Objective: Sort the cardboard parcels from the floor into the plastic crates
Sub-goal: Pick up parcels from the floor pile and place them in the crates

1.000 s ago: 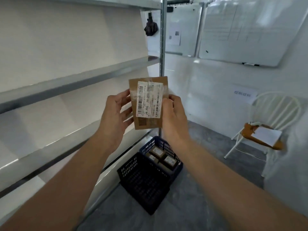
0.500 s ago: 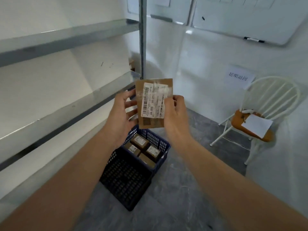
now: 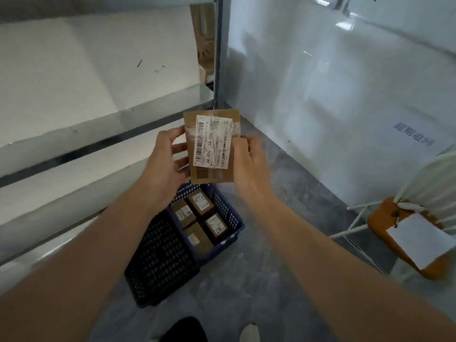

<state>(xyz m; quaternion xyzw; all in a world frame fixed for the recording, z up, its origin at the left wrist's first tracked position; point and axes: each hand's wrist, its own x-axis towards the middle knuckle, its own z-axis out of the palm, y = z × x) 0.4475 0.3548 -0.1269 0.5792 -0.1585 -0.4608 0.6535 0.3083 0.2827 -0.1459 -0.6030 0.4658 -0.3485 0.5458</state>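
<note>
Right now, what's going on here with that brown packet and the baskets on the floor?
A person is sorting parcels by hand. The left hand and right hand hold a flat cardboard parcel upright by its side edges, with the printed label facing the person. It is held above the blue crate, which sits on the floor and holds four small boxes. A black crate stands against it, beside the metal shelving. The held parcel has not gone into a crate.
</note>
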